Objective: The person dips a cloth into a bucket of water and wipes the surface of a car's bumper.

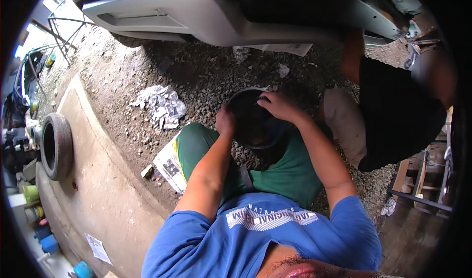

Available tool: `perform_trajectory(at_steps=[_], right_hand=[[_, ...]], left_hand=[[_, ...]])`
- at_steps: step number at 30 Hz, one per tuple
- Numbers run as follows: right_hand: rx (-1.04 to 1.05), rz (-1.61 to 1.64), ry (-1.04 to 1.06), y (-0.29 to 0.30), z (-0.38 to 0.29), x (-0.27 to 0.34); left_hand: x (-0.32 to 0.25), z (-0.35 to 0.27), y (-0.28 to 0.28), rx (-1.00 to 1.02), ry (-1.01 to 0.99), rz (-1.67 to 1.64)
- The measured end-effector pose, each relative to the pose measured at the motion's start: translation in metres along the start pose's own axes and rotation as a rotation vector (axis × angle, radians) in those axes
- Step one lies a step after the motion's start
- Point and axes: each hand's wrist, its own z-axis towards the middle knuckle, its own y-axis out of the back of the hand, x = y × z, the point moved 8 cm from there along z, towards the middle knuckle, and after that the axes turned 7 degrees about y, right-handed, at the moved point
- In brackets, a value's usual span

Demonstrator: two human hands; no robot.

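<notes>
A round black bucket [254,140] sits on the gravel between my knees, its inside dark and its contents hard to make out. My left hand [225,121] grips the bucket's left side near the rim. Over the far right part of the rim, my right hand [278,105] has its fingers curled above the opening. A dark spot shows between those fingers; whether it is a small object or shadow I cannot tell. Beyond the bucket hangs a grey car bumper [217,16], with crumpled newspaper [160,105] lying to the left of the bucket.
Close on my right, another person in a black shirt [398,116] reaches an arm up to the bumper. A tyre [57,146] stands on the concrete slab [99,189] at left. Newspaper [171,163] lies by my left knee. A metal-framed rack [420,182] is at right.
</notes>
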Motion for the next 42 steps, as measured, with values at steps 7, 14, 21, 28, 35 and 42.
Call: perform_trajectory(at_steps=[7,14,21,28,35,42], right_hand=[[-0.042,0.066,0.060,-0.073,0.018,-0.101],[-0.350,-0.139,0.013,-0.050,0.043,-0.138],[-0.094,-0.177,-0.308,-0.071,0.064,-0.177],[-0.106,-0.191,-0.208,-0.071,0.081,-0.176],[-0.008,0.033,-0.152,-0.080,0.090,-0.184],[-0.051,-0.071,-0.112,-0.093,0.102,-0.192]], left_hand=[[-0.032,-0.020,0.004,0.056,0.002,0.161],[-0.022,-0.013,-0.001,0.045,-0.045,0.229],[-0.027,0.011,0.034,0.351,-0.342,0.554],[0.033,-0.035,0.193,0.375,0.102,-0.030],[-0.011,-0.233,0.241,0.228,0.316,-0.388],[-0.104,-0.335,0.290,-0.049,0.175,0.195]])
